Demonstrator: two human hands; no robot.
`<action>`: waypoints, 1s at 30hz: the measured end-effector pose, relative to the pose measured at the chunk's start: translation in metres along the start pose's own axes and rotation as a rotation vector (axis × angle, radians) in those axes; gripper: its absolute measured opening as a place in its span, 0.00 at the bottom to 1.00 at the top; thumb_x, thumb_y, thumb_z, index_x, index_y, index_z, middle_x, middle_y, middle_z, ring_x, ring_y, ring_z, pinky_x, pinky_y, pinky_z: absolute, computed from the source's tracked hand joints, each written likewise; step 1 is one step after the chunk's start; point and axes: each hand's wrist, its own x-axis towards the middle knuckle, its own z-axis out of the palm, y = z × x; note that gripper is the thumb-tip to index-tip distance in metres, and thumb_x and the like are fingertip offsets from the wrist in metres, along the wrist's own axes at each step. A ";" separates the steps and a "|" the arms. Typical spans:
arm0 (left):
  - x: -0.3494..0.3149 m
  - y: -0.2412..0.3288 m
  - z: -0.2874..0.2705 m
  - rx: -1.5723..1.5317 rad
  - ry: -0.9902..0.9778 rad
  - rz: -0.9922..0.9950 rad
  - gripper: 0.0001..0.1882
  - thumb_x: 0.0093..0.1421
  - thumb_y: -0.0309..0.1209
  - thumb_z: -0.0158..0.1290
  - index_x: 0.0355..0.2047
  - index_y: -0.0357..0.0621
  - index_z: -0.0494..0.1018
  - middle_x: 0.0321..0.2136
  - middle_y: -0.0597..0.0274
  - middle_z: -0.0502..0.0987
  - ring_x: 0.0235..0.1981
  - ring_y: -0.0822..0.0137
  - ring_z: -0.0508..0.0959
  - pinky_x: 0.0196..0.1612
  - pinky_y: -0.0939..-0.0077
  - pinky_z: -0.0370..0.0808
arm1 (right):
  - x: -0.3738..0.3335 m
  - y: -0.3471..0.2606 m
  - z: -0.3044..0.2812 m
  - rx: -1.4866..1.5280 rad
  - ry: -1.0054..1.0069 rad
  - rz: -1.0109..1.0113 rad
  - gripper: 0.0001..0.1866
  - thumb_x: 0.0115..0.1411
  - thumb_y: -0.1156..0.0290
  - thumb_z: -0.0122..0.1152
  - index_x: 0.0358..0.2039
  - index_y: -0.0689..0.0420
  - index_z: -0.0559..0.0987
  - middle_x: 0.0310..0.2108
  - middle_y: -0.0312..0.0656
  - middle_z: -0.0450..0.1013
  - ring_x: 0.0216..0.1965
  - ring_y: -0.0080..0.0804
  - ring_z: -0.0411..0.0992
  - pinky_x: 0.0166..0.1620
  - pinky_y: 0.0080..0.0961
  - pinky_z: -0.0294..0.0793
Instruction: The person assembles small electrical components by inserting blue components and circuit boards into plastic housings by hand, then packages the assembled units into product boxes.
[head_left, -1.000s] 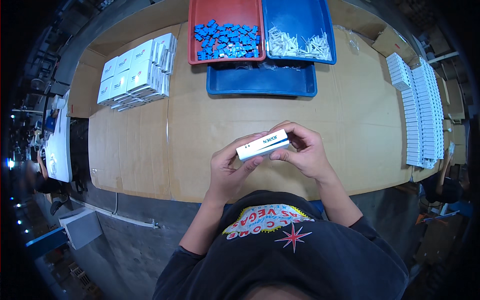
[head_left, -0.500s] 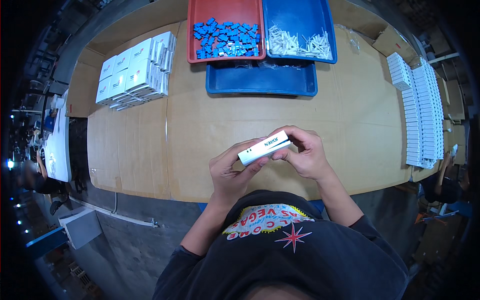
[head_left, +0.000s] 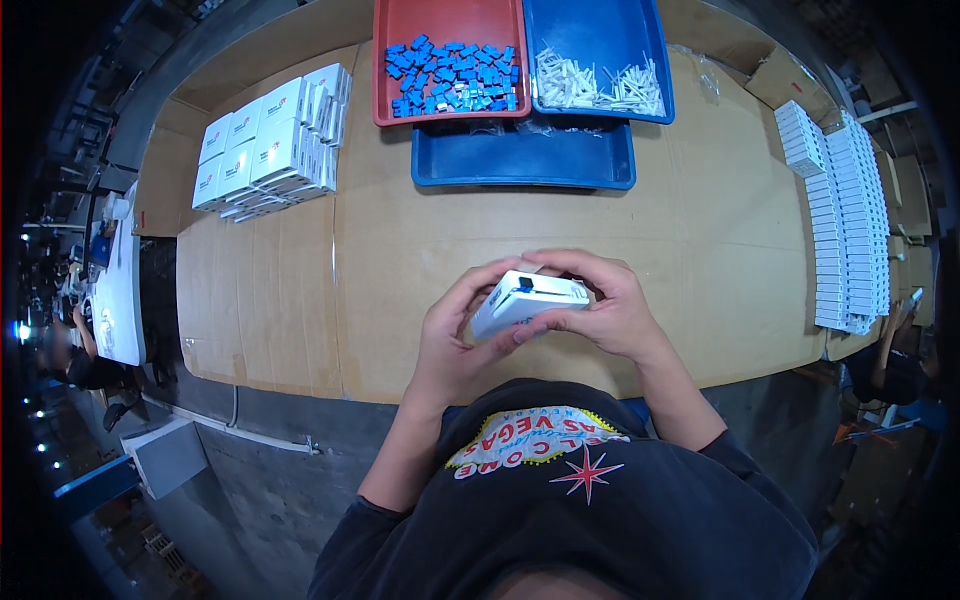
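A small flat white plastic box (head_left: 510, 313) is held between both hands above the near part of the table. Its edge, with a dark square opening at one end and a gap along the seam, faces up. Fingers of my left hand (head_left: 450, 335) are closed round its left side, thumb along the near face. My right hand (head_left: 612, 305) grips its right end, with the fingers over the far side and the thumb on the near face. The fingertips behind the box are partly hidden.
Beyond my hands are a red tray (head_left: 450, 15) of small blue connector-like parts, a blue tray (head_left: 600, 20) of thin white pieces and a lower blue tray (head_left: 520, 165). Stacked white boxes (head_left: 265, 145) stand left, more rows (head_left: 845, 220) right. Other people are at both edges.
The white box has been turned in my hands. Its edge with the dark opening now shows instead of the printed narrow side. My fingers have shifted round it.
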 end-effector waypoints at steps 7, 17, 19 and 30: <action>-0.011 -0.004 0.009 -0.257 0.075 -0.021 0.27 0.63 0.26 0.66 0.60 0.32 0.71 0.58 0.48 0.77 0.61 0.60 0.77 0.63 0.69 0.74 | -0.004 0.005 0.013 0.480 0.164 0.062 0.27 0.52 0.80 0.80 0.53 0.63 0.81 0.47 0.46 0.80 0.51 0.26 0.77 0.53 0.24 0.79; -0.011 0.002 -0.004 0.191 -0.004 0.174 0.23 0.60 0.26 0.69 0.53 0.31 0.75 0.49 0.49 0.83 0.53 0.62 0.83 0.57 0.71 0.79 | -0.006 -0.001 0.000 0.144 0.028 -0.108 0.25 0.47 0.83 0.80 0.48 0.63 0.84 0.45 0.46 0.83 0.48 0.35 0.79 0.52 0.31 0.77; -0.011 0.001 -0.002 0.203 0.000 0.194 0.23 0.60 0.26 0.69 0.53 0.31 0.75 0.48 0.49 0.83 0.52 0.62 0.83 0.56 0.71 0.80 | -0.007 -0.001 -0.001 0.122 0.018 -0.132 0.27 0.46 0.83 0.81 0.49 0.65 0.84 0.45 0.47 0.82 0.49 0.36 0.79 0.52 0.31 0.77; -0.013 0.000 0.000 0.237 0.045 0.240 0.22 0.62 0.31 0.68 0.52 0.31 0.75 0.46 0.48 0.84 0.49 0.64 0.84 0.51 0.74 0.81 | -0.005 -0.004 0.006 0.037 0.071 -0.193 0.24 0.47 0.84 0.78 0.48 0.62 0.85 0.43 0.45 0.84 0.44 0.36 0.81 0.49 0.30 0.80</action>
